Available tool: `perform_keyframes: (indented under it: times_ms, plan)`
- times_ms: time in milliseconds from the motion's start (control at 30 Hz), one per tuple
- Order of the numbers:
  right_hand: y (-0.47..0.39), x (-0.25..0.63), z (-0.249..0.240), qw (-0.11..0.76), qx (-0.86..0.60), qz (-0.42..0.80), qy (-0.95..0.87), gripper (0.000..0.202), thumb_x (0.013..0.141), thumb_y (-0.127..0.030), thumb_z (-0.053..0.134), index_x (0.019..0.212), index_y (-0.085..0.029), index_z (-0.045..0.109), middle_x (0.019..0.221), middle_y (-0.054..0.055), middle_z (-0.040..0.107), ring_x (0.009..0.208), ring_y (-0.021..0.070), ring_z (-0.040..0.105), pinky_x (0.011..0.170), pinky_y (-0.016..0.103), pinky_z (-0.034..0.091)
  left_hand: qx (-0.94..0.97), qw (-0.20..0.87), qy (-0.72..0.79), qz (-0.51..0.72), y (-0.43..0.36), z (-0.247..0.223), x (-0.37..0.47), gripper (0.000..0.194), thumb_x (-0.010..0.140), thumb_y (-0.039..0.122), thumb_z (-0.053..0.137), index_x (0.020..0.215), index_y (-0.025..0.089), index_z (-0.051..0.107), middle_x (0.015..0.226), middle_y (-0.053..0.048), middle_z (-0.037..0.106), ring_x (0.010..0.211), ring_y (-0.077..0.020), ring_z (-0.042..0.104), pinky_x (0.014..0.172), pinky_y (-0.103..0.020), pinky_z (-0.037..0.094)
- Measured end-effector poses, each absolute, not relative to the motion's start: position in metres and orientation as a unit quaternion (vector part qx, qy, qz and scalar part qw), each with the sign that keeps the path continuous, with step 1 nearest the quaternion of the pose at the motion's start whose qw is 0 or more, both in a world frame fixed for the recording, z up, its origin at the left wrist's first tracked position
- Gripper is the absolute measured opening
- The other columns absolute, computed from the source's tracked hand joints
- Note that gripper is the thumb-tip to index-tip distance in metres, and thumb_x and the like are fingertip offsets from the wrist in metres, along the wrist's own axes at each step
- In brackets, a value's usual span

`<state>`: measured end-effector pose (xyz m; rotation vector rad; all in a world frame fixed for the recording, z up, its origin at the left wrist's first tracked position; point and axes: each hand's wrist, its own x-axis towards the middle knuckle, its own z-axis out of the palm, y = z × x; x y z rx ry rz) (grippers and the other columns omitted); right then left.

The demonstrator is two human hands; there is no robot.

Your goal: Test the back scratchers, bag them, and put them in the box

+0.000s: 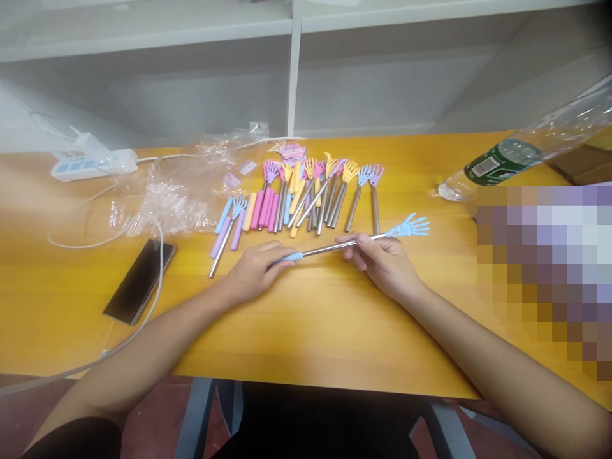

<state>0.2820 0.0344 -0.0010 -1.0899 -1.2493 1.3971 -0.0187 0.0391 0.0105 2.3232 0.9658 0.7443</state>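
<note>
Between my hands, low over the table, a back scratcher (pixel 329 247) with a light-blue hand-shaped head, metal rod and blue grip lies nearly level. My left hand (pixel 253 271) is closed around the blue grip at its left end. Thumb and fingers of my right hand (pixel 382 261) pinch the metal rod just below the blue head. Beyond them lies a row of back scratcher parts: metal rods with yellow, blue, pink and purple heads (pixel 350 171), and loose coloured grips (pixel 258 209). Near my left hand lies a rod with a blue head (pixel 224 239).
A dark phone (pixel 141 280) lies at left, with a white cable (pixel 160 255) over it. Behind are clear plastic wrappers (pixel 167 197) and a white power strip (pixel 95 164). A tilted plastic bottle (pixel 502 162) is at right, above a blurred-out patch. White shelving (pixel 294 76) backs the table.
</note>
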Motion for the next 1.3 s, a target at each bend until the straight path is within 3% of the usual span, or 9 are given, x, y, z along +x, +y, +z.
perform_keyframes:
  times_ms: [133,333,433,600,667,800,933,1167,1300]
  plan:
    - [0.034,0.28,0.0,0.466,-0.459,0.553,-0.516,0.056,0.098,-0.066,0.069,0.068,-0.019,0.069,0.073,0.006,0.062,0.059,0.0136,0.046,0.06,0.031,0.042,0.856,0.251,0.352,0.285,0.038,0.011,-0.018,0.028,0.111,0.033,0.055,0.124,0.019,0.076,0.11,-0.009,0.078,0.101,-0.0208,0.073,0.092,-0.034,0.058]
    - [0.05,0.296,0.001,0.424,-0.415,0.602,-0.535,0.045,0.091,-0.06,0.08,0.113,-0.021,0.075,0.09,0.003,0.067,0.06,0.0114,0.051,0.061,0.029,0.045,0.835,0.243,0.4,0.289,0.042,0.014,-0.02,0.031,0.112,0.036,0.053,0.123,0.02,0.077,0.1,-0.007,0.077,0.093,-0.0203,0.071,0.085,-0.033,0.056]
    - [0.066,0.315,0.003,0.465,-0.471,0.562,-0.495,0.037,0.083,-0.042,0.087,0.108,-0.02,0.071,0.085,0.001,0.062,0.061,0.011,0.051,0.058,0.027,0.044,0.829,0.24,0.415,0.286,0.044,0.017,-0.023,0.031,0.112,0.038,0.052,0.123,0.022,0.077,0.102,-0.006,0.078,0.093,-0.0204,0.071,0.085,-0.033,0.055]
    - [0.078,0.344,0.015,0.701,-0.514,0.259,-0.42,0.009,0.085,-0.021,0.07,0.093,-0.019,0.066,0.085,0.002,0.058,0.063,0.0114,0.052,0.06,0.028,0.043,0.836,0.207,0.427,0.274,0.046,0.018,-0.024,0.032,0.112,0.038,0.051,0.123,0.021,0.077,0.106,-0.007,0.078,0.099,-0.0214,0.072,0.089,-0.034,0.054]
    - [0.071,0.345,0.023,0.714,-0.48,0.119,-0.495,0.005,0.094,-0.022,0.063,0.093,-0.02,0.067,0.089,0.006,0.06,0.07,0.0161,0.056,0.066,0.033,0.047,0.845,0.194,0.418,0.27,0.046,0.016,-0.024,0.032,0.112,0.037,0.051,0.123,0.021,0.076,0.106,-0.008,0.077,0.098,-0.021,0.072,0.088,-0.033,0.055]
    - [0.048,0.328,0.034,0.47,-0.421,-0.034,-0.775,0.018,0.1,-0.029,0.064,0.115,-0.021,0.07,0.11,0.014,0.07,0.103,0.0311,0.066,0.092,0.047,0.052,0.869,0.17,0.392,0.25,0.045,0.012,-0.025,0.032,0.113,0.037,0.05,0.125,0.02,0.076,0.107,-0.009,0.077,0.098,-0.0213,0.072,0.087,-0.034,0.056]
    - [0.037,0.308,0.028,0.234,-0.365,-0.027,-0.901,0.031,0.106,-0.034,0.062,0.133,-0.018,0.065,0.124,0.017,0.072,0.111,0.0321,0.065,0.095,0.045,0.051,0.879,0.155,0.389,0.229,0.045,0.013,-0.027,0.033,0.113,0.037,0.049,0.125,0.02,0.075,0.109,-0.01,0.077,0.1,-0.022,0.073,0.088,-0.035,0.057]
    - [0.036,0.303,0.014,0.143,-0.382,-0.059,-0.911,0.026,0.114,-0.028,0.047,0.116,-0.014,0.069,0.101,0.011,0.07,0.088,0.0244,0.062,0.078,0.037,0.042,0.895,0.143,0.378,0.189,0.045,0.011,-0.027,0.035,0.114,0.039,0.048,0.126,0.02,0.074,0.104,-0.008,0.078,0.095,-0.0201,0.074,0.084,-0.03,0.056]
    - [0.033,0.305,0.011,0.133,-0.379,-0.014,-0.916,0.025,0.115,-0.028,0.047,0.119,-0.015,0.068,0.101,0.009,0.069,0.083,0.0214,0.061,0.069,0.033,0.038,0.907,0.132,0.354,0.187,0.046,0.007,-0.028,0.034,0.114,0.037,0.049,0.125,0.018,0.075,0.101,-0.007,0.077,0.09,-0.0179,0.074,0.08,-0.027,0.055]
